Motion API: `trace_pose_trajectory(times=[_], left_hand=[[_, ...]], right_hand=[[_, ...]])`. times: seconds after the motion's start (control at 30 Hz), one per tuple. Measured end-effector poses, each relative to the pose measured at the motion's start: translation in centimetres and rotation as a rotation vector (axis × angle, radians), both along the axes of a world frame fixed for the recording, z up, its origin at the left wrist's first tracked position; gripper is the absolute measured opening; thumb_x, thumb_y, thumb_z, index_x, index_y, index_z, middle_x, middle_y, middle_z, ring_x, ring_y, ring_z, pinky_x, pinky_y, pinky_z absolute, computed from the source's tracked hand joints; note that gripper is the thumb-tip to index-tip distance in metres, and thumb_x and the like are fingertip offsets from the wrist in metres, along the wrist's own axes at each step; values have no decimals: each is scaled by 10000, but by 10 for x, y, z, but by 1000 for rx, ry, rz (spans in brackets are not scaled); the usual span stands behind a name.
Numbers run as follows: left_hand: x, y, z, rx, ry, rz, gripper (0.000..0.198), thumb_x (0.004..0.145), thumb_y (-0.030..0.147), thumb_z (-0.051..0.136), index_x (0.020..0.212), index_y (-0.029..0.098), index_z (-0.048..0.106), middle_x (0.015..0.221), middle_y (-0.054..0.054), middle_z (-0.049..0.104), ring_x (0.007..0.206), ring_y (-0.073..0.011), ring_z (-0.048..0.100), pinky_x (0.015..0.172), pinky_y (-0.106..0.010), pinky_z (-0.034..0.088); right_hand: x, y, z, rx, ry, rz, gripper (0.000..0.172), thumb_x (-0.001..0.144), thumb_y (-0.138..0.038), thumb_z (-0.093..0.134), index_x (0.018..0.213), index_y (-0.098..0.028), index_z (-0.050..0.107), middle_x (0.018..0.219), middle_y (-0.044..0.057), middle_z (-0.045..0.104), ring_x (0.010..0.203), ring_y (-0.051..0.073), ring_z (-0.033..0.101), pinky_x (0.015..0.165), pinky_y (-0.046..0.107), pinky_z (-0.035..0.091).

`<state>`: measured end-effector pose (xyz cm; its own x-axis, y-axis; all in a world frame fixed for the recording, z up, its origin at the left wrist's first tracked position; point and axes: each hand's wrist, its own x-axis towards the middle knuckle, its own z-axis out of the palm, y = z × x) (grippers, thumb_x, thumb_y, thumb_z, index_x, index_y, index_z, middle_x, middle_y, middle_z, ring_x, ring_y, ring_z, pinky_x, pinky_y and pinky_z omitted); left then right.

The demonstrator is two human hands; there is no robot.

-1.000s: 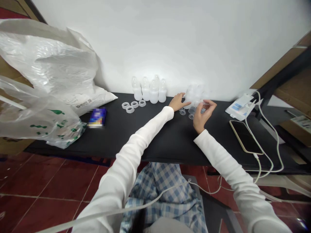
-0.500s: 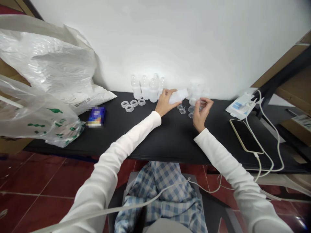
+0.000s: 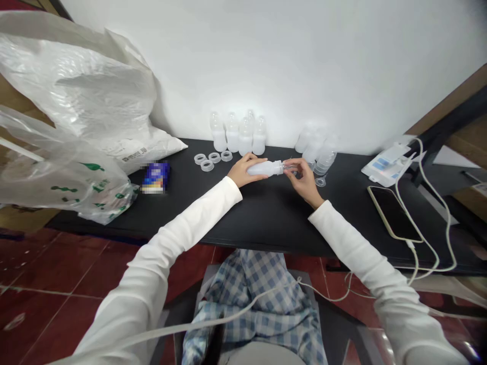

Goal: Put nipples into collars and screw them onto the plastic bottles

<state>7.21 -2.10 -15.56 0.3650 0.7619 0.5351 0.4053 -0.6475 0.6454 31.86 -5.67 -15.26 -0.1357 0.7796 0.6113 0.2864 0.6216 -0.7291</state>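
Note:
My left hand [image 3: 245,170] is wrapped round a frosted white baby bottle [image 3: 262,168], which lies tilted on its side above the tabletop, its mouth pointing right. My right hand [image 3: 304,180] pinches a small clear piece that looks like a bottle nipple [image 3: 289,166] at the bottle's mouth. Fingers partly cover it, so I cannot tell how far it sits in the neck. Another clear nipple [image 3: 320,181] lies on the table just beyond my right hand. Several uncapped bottles [image 3: 314,149] stand behind it.
Several capped bottles [image 3: 245,137] stand by the wall, with white screw rings [image 3: 207,165] left of them. A blue packet [image 3: 155,177] and plastic bags [image 3: 83,96] are at the left. A phone [image 3: 393,213] on a cable and a white case [image 3: 388,165] lie right.
My left hand has brought the bottle down and left, away from the uncapped bottles. The right hand has moved left from the clear parts to the bottle's mouth. The view has shifted slightly.

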Motion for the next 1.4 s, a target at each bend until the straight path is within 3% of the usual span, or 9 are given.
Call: trace_pose_trajectory(times=[0.2,0.43,0.53,0.67,0.87,0.97,1.17,1.3,1.4], left_hand=[[-2,0,4,-222,-162,-55,428,871,566,662,1011,179,781,947,-59,747,917,-202,678,917,-353,538],[-1,3,3,-292,-265,-24,435,935,522,496,825,170,728,851,-53,745,833,-193,691,766,-303,540],[-1,0,4,-219,-238,-31,441,942,529,487,843,170,724,906,-62,758,901,-204,700,840,-318,544],[-3,-6,6,-27,-101,-48,460,978,548,472,950,167,727,966,-72,753,912,-190,702,896,-324,544],[-7,-2,4,293,250,-138,637,790,602,778,1283,214,670,1196,-113,676,1099,-238,695,929,-364,588],[-9,3,2,321,270,-130,642,814,557,780,1343,221,641,1229,-121,669,1146,-246,685,1011,-408,574],[-10,3,-2,292,266,-71,602,861,591,713,1321,206,661,1178,-108,729,1094,-233,701,993,-399,578],[-8,4,-1,419,302,-104,640,861,617,694,1334,186,660,1154,-130,743,1097,-251,697,982,-412,567],[-6,6,-1,529,346,-113,612,903,595,651,1367,196,646,1215,-150,732,1166,-275,672,1017,-453,534]], right_hand=[[-2,-5,4,-11,2,90,184,909,-402,711,1002,-268,627,1112,54,705,1053,210,691,948,409,601],[-1,-6,4,55,-159,96,158,925,-400,677,928,-251,622,1052,66,705,1017,228,686,913,423,594],[-1,-7,5,-12,-131,93,256,923,-480,674,1022,-252,611,1075,68,706,990,219,700,922,410,589],[-4,-11,6,-105,-123,59,390,953,-601,578,1134,-258,543,788,-1,651,718,173,657,751,357,568],[-7,-11,1,-350,-19,43,499,943,-707,501,1191,-278,448,493,-114,475,394,122,421,445,261,348],[-4,-9,2,-318,-65,26,506,950,-700,493,1217,-271,478,556,-81,545,441,133,488,484,275,406],[8,-5,11,114,-473,-3,533,861,-594,713,1253,-242,626,1042,89,700,899,240,637,818,400,519],[9,-4,11,124,-462,-38,414,883,-617,667,986,-217,679,884,66,651,789,211,568,757,367,476],[3,-4,8,-14,-332,-51,499,890,-699,584,801,-209,615,738,14,543,685,164,484,665,320,416]])
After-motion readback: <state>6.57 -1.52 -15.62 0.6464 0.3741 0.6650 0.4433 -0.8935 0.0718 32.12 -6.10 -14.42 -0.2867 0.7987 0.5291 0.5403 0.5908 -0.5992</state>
